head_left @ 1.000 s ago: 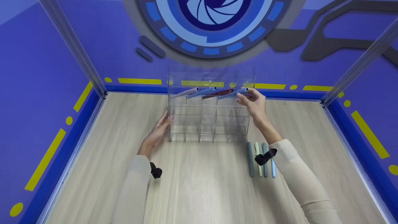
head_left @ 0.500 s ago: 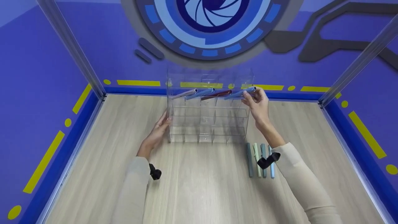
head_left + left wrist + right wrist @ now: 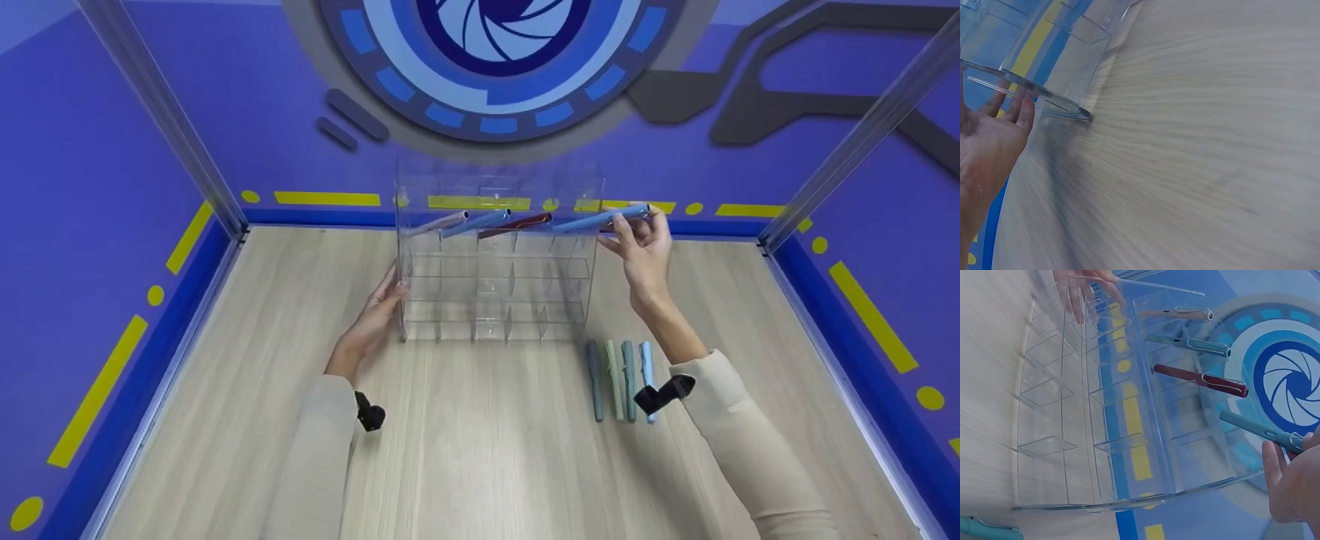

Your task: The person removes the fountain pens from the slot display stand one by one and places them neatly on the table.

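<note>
A clear acrylic pen rack with tiered compartments stands on the table near the back wall. My left hand rests against its left side panel, fingers extended along the panel in the left wrist view. At upper right, my right hand pinches a blue fountain pen near its capped end. The pen slants, its far end overlapping the rack's upper right part. Across the upper tier lean a pale pen, a blue pen and a dark red pen, caps toward the right.
Several pens lie side by side on the table right of the rack, among them a dark teal pen, a light green pen and a light blue pen. Blue patterned walls enclose the wooden table.
My right hand has moved to the right with the blue pen, away from the red pen and partly past the rack's right side. The left hand stays at the rack's left panel.
</note>
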### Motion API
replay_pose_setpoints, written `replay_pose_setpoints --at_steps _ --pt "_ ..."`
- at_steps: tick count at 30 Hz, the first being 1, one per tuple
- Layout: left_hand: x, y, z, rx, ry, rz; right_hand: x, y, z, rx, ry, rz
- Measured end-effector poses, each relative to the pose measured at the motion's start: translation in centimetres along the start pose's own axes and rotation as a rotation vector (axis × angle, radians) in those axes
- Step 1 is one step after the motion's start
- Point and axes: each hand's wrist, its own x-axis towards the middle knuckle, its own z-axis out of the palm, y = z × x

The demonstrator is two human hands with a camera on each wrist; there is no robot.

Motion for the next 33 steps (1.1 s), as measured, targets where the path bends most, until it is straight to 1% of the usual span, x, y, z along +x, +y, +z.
replay_pose_setpoints --at_steps 6,14,17,21,24,28,33 --pt "-0.2 0.1 -0.1 0.011 0.004 -0.018 -0.6 -0.7 -0.8 0.011 0.012 -0.051" --pt "0.0 0.2 0.0 0.003 0.003 -0.002 -1.8 -1.1 -2.9 -0.023 -0.017 -0.057" --pt "-0.1 0.1 0.1 0.003 0.006 -0.004 -2.4 -0.9 -4.1 -0.047 -0.020 -0.022" --pt "-0.4 -0.2 0.2 0.005 0.014 -0.022 -2.9 -0.8 -6.1 -0.109 -0.012 0.049" --pt "-0.5 -0.4 0.4 0.008 0.006 -0.032 -3.1 -1.6 -7.9 -0.168 0.003 0.075" --pt "-0.4 -0.4 0.5 0.015 0.000 -0.032 -3.2 -3.0 -10.5 -0.217 0.017 0.099" --pt "-0.5 -0.2 0.2 0.034 0.002 -0.034 -3.4 -3.7 -12.7 -0.230 0.005 0.143"
